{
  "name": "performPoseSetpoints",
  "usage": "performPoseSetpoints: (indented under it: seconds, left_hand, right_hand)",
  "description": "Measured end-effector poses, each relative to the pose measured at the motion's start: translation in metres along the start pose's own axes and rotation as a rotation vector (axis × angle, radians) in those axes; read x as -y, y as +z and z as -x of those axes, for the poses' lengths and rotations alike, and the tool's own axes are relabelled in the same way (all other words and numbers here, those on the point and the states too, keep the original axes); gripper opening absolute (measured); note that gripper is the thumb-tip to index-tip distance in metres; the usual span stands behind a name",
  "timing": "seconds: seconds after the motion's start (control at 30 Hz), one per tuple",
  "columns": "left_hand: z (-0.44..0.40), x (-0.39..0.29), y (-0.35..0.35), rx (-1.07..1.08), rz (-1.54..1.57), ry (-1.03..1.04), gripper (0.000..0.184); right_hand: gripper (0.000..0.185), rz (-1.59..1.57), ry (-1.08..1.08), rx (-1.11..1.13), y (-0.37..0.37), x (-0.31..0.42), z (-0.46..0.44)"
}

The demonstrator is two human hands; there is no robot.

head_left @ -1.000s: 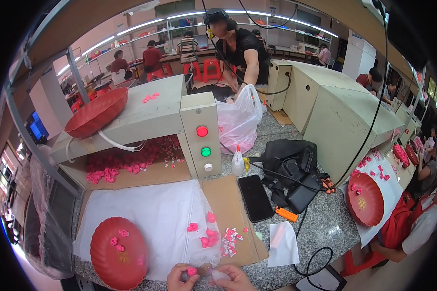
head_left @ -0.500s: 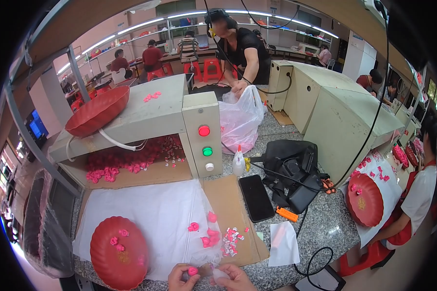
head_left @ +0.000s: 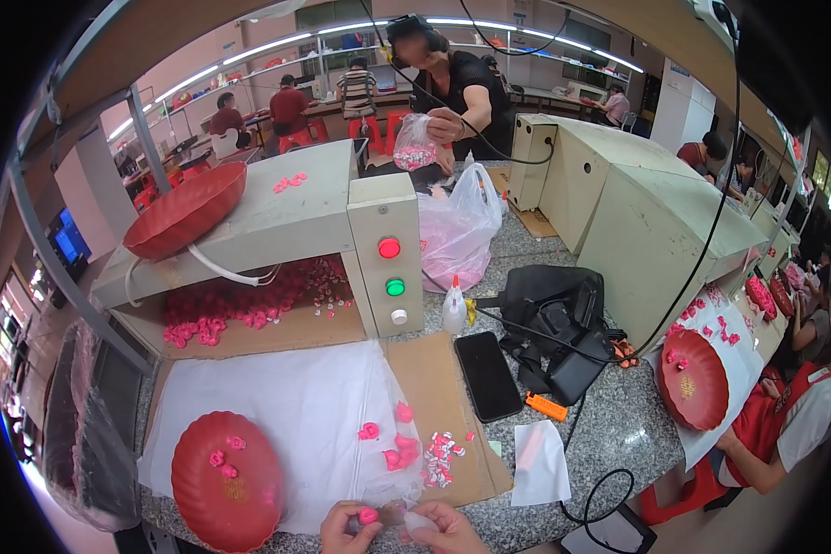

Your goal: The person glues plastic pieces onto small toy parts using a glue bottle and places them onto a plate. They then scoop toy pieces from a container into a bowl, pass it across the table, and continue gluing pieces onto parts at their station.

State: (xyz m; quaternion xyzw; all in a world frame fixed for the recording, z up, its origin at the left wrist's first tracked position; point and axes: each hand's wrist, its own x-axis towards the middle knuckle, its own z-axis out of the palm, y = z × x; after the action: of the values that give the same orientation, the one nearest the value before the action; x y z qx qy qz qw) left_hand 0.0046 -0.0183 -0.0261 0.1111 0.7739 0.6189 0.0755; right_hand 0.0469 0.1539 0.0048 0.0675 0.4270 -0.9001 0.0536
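Observation:
At the front edge of the table, my left hand [head_left: 342,530] pinches a small round pink piece [head_left: 367,515]. My right hand [head_left: 450,530] is closed on a small translucent white squeeze bottle [head_left: 419,523], its tip turned toward the pink piece. Several loose pink pieces [head_left: 400,452] lie just beyond my hands on the white sheet [head_left: 314,397]. Beside them, a pile of small pink-and-white bits [head_left: 441,459] rests on cardboard [head_left: 480,466]. To the left, a red scalloped plate [head_left: 226,503] carries a few pink pieces.
A grey machine [head_left: 249,222] with pink pieces in its opening stands behind the sheet. On the right are a phone [head_left: 487,376], an orange box cutter-like item [head_left: 546,407], a black bag [head_left: 554,305] and cables. A person [head_left: 475,102] stands opposite, near a plastic bag [head_left: 457,235].
The person opposite has lifted a small clear bag of pink-and-white bits above the large plastic bag. The person at right has shifted position. My hands have hardly moved.

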Motion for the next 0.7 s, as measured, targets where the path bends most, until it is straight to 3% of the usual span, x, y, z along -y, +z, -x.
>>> performPoseSetpoints:
  seconds: [0.63,0.7]
  left_hand:
    - [-0.004,-0.005,0.001,-0.013,0.017,0.014,0.018]
    - [-0.005,-0.005,0.002,-0.068,-0.074,0.154,0.013]
  right_hand:
    - [0.025,-0.123,0.021,-0.007,0.004,0.007,0.002]
    - [0.021,-0.101,0.077,-0.115,0.004,0.007,0.002]
